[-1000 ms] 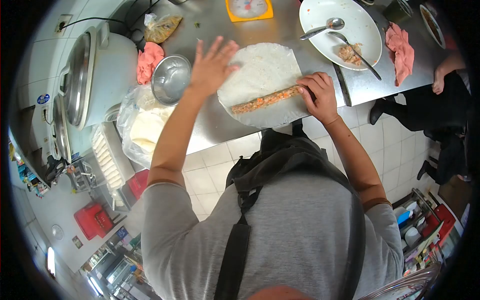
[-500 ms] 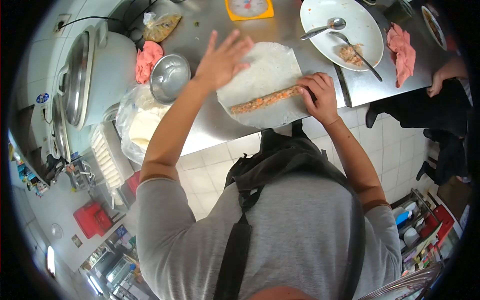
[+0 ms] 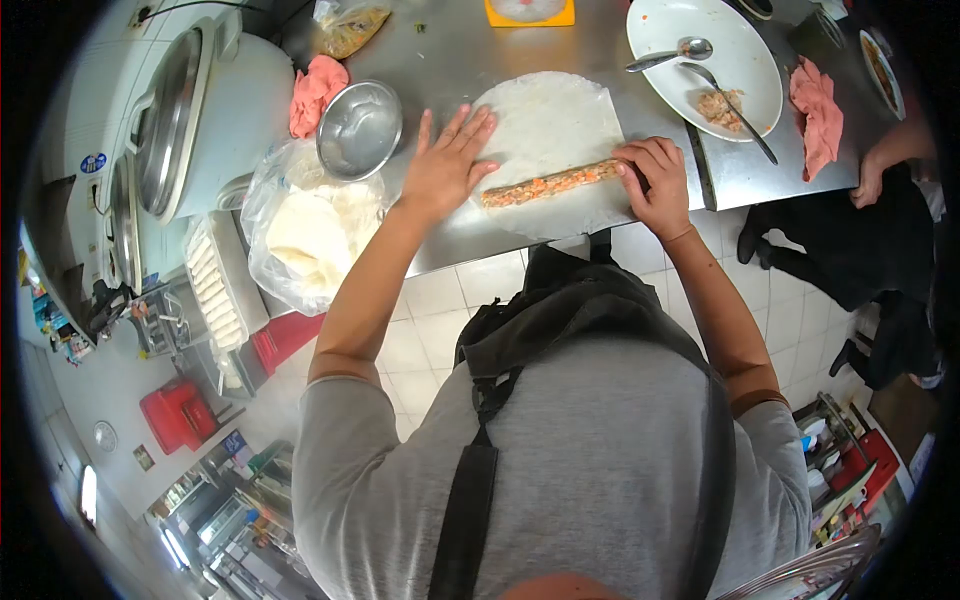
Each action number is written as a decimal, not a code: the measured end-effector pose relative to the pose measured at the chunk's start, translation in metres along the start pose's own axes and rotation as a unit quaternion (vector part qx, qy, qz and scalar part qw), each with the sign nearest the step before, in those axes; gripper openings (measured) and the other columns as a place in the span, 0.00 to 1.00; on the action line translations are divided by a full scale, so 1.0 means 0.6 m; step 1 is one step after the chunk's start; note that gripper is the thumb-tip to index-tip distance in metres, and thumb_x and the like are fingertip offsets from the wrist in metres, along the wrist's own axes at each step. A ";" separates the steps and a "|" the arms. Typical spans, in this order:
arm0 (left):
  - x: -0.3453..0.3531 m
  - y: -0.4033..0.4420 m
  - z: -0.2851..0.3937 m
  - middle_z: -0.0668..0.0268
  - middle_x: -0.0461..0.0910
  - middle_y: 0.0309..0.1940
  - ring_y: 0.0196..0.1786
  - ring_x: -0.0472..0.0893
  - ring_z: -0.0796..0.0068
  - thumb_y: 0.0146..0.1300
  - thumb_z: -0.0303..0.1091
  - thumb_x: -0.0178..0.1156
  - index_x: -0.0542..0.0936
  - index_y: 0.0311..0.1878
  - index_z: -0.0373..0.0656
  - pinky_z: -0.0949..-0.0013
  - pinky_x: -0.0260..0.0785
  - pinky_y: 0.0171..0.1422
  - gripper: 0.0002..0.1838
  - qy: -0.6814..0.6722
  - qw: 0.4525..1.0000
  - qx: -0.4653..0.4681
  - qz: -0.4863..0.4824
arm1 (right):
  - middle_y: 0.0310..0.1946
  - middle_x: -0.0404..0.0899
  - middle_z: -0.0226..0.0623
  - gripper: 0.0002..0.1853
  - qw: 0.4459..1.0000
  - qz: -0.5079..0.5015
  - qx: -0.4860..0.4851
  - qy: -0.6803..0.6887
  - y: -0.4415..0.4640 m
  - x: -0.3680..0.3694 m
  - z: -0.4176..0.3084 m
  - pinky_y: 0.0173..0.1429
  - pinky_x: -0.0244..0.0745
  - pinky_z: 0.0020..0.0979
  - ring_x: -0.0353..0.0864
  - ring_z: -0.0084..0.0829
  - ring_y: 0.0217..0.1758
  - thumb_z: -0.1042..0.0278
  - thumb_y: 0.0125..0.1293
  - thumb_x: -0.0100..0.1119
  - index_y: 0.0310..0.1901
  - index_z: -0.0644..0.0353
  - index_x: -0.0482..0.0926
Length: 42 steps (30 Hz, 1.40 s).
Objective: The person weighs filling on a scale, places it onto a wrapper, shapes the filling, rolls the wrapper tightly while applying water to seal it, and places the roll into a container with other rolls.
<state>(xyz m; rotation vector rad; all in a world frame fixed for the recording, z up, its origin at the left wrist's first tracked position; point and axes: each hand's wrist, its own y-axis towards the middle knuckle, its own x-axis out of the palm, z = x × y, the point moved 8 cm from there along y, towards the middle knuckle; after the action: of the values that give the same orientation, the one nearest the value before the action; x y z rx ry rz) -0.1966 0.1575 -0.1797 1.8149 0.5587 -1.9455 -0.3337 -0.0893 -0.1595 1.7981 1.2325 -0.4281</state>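
Observation:
A thin white wrapper sheet (image 3: 550, 115) lies on the steel table, with a long strip of orange-flecked filling (image 3: 548, 185) across its near part. My left hand (image 3: 447, 165) rests with spread fingers at the sheet's left edge, beside the strip's left end. At the strip's right end, my right hand (image 3: 655, 182) has its fingers curled on the filling and wrapper; how firmly it grips cannot be seen. To the left are a steel bowl (image 3: 360, 130) and a plastic bag with more white sheets (image 3: 305, 235).
An oval white plate (image 3: 735, 45) with filling and two spoons stands back right, beside a pink cloth (image 3: 817, 120). Farther back is a yellow scale (image 3: 530, 12). A large pot (image 3: 235, 110) is at the left. Another person's hand (image 3: 868, 180) is at the right table edge.
My left hand has come down from above the sheet's left side to its edge near the filling. My right hand stays at the strip's right end. The whole view has shifted slightly.

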 end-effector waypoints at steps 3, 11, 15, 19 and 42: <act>-0.003 -0.057 -0.015 0.71 0.60 0.83 0.86 0.52 0.66 0.78 0.53 0.50 0.60 0.83 0.55 0.38 0.33 0.88 0.35 0.012 0.999 0.002 -0.032 | 0.44 0.86 0.31 0.08 1.000 0.002 -0.001 -0.002 0.001 0.002 0.002 0.59 0.69 0.40 0.78 0.40 0.52 0.65 0.65 0.67 0.44 0.53 0.87; -0.028 -0.005 -0.047 0.65 0.60 0.83 0.87 0.51 0.63 0.79 0.52 0.50 0.59 0.83 0.51 0.51 0.36 0.89 0.35 -0.119 0.993 -0.020 0.005 | 0.44 0.86 0.32 0.08 1.000 -0.008 0.002 -0.014 -0.004 0.002 0.003 0.59 0.68 0.40 0.78 0.40 0.53 0.65 0.66 0.67 0.44 0.54 0.87; 0.006 -0.013 -0.036 0.66 0.58 0.83 0.87 0.49 0.61 0.77 0.52 0.54 0.58 0.83 0.47 0.46 0.34 0.89 0.38 -0.005 0.999 -0.032 0.026 | 0.45 0.86 0.32 0.08 1.000 -0.009 0.006 -0.012 -0.003 0.007 0.004 0.60 0.68 0.40 0.78 0.40 0.53 0.65 0.66 0.67 0.44 0.54 0.87; -0.004 -0.084 -0.007 0.68 0.56 0.84 0.87 0.48 0.62 0.75 0.54 0.54 0.57 0.84 0.48 0.42 0.31 0.89 0.40 -0.020 0.999 0.024 -0.029 | 0.45 0.86 0.32 0.08 1.000 -0.002 0.002 -0.015 -0.002 0.004 0.002 0.60 0.68 0.40 0.78 0.40 0.53 0.65 0.66 0.67 0.44 0.54 0.87; -0.004 -0.042 -0.032 0.70 0.59 0.83 0.87 0.49 0.63 0.79 0.52 0.48 0.60 0.83 0.51 0.43 0.30 0.89 0.34 0.013 0.998 0.067 -0.001 | 0.43 0.86 0.32 0.08 1.000 -0.003 -0.010 -0.027 0.001 0.003 -0.002 0.60 0.69 0.40 0.78 0.40 0.52 0.64 0.68 0.66 0.44 0.55 0.87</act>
<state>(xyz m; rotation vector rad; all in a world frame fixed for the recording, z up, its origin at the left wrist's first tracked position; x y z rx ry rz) -0.1945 0.1894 -0.1784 1.9225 0.4473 -2.0065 -0.3328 -0.0875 -0.1599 1.7554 1.2013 -0.4635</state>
